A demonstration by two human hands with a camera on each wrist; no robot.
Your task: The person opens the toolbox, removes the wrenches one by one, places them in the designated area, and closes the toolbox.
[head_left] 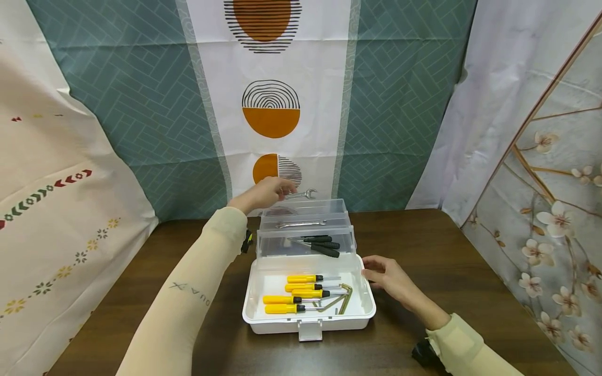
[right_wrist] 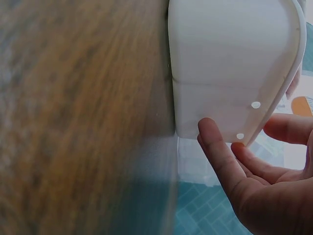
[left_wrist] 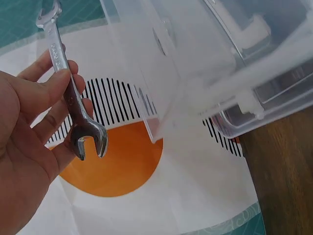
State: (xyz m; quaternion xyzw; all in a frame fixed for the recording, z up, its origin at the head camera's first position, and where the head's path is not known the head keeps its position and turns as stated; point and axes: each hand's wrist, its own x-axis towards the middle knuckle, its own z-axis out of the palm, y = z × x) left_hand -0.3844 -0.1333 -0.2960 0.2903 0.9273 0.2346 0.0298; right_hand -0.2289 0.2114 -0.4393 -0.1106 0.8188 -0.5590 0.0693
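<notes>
Lying between thumb and fingers, a wrench (left_wrist: 75, 105) is pinched in the left hand (left_wrist: 27, 142).

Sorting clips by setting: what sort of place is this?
Probably a makeshift recording setup indoors: a dark wooden table backed by patterned cloth hangings, with an open toolbox holding yellow-handled screwdrivers.

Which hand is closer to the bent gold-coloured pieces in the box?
Right. The right hand is just outside the white box, across from the gold-coloured pieces; the left hand is farther off, near the raised clear trays, holding a wrench.
</notes>
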